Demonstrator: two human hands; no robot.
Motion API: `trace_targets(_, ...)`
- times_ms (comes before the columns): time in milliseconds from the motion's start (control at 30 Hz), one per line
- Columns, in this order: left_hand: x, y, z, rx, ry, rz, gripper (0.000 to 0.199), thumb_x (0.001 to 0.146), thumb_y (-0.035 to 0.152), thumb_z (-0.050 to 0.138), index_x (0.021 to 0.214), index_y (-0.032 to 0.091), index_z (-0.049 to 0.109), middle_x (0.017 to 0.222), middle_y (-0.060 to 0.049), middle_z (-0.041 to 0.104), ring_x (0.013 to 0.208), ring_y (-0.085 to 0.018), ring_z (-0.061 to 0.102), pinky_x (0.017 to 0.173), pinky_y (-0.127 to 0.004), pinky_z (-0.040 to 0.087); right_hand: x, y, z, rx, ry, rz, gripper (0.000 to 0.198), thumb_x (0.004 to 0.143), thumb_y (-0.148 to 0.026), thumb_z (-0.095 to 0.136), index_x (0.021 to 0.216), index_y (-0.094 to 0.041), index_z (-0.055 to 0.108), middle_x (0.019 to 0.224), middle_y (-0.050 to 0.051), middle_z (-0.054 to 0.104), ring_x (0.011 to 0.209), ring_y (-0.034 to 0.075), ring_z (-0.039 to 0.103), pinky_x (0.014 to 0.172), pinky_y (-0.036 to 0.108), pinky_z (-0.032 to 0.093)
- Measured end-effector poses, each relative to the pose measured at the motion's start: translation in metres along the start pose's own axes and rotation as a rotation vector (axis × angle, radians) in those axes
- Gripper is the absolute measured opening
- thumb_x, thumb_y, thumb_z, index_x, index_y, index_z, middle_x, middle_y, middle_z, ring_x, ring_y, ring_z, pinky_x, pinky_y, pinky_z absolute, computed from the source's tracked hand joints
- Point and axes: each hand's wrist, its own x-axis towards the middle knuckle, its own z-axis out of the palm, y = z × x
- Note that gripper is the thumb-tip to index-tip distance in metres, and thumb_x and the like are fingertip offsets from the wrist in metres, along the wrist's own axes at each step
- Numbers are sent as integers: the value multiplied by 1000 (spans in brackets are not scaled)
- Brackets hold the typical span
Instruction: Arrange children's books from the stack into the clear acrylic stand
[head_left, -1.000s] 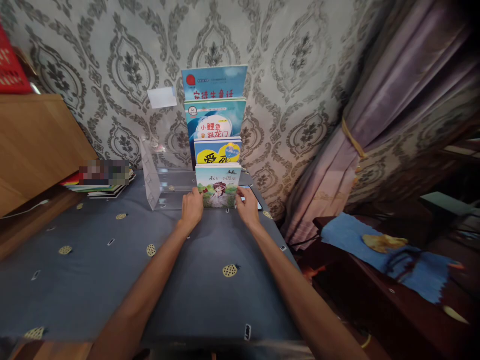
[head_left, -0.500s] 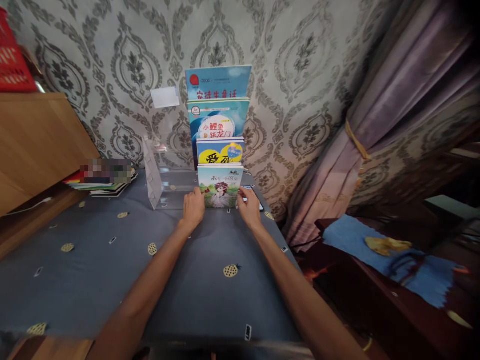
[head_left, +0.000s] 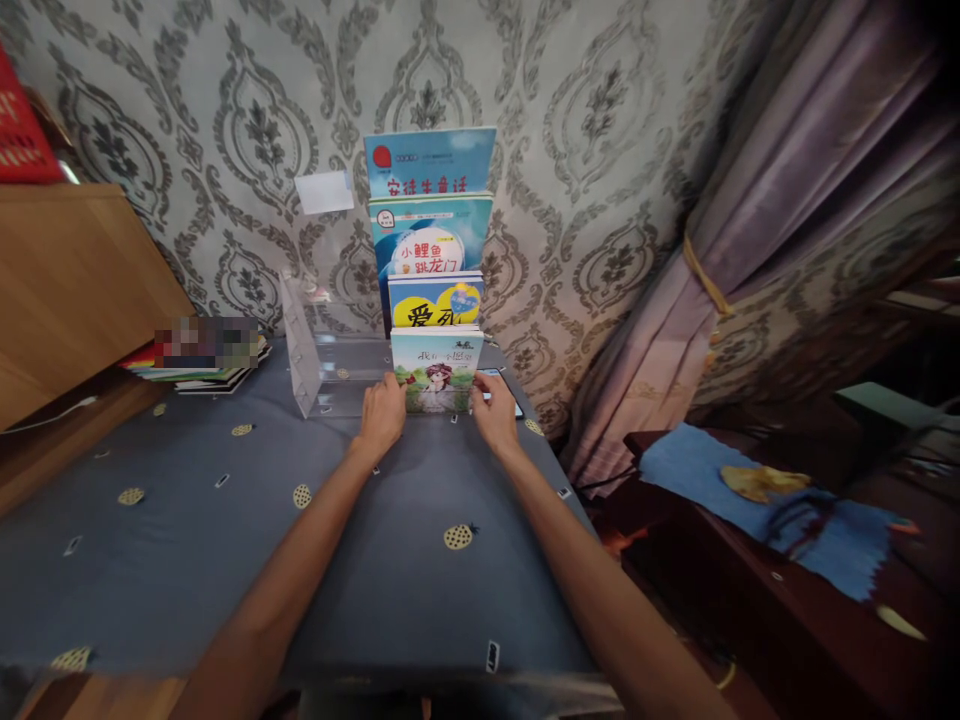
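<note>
Front book (head_left: pixel 437 370), upright, between left hand (head_left: pixel 383 412) and right hand (head_left: pixel 494 412)

Both arms (head_left: pixel 319 530) outstretched, left fingers (head_left: pixel 391 388) and right fingers (head_left: pixel 486 384) curled.

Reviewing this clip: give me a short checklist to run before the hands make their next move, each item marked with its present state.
1. Left hand at the front book's left edge: ok.
2. Right hand at that book's right edge: ok.
3. Front book's cover facing the wearer, title upright: ok.
4. Yellow-and-blue book showing above the front one: ok.
5. Flat device beside the right hand fully in sight: not ok, the hand partly hides it.
6. Firm grip on both edges: cannot tell, finger pressure doesn't show.
</note>
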Motion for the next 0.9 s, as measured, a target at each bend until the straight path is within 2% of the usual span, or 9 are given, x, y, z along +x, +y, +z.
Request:
trace_targets(433,-3,-2,3,-52,42,11,22,102,25,43,110,9,56,105,-20,71,100,-29,69,87,-37,48,-4,4,1,5,26,-18,37,84,-20,46,113,-17,70,101,12,67,95,27,64,84,43,55)
trace_targets(633,-5,-8,9,-109,71,56,20,101,23,43,111,11,55,104,-19,69,102,-29,67,91,-40,49,-11,4,2,53,101,30,35,84,-23,46,114,-18,63,101,11,69,91,25,65,81,41,54)
trace_targets(767,-14,-20,17,-132,145,180,33,100,19,42,130,9,47,115,-21,67,114,-29,63,99,-46,48,-21,-3,3,59,128,78,22,85,-30,48,102,-20,58,91,8,69,83,23,64,76,36,52)
trace_targets(900,-27,-35,27,-104,183,261,48,98,18,40,144,5,37,139,-25,56,135,-31,50,115,-49,37,-34,-10,8,5,32,63,14,85,-33,49,87,-22,57,82,5,67,78,22,63,76,35,51)
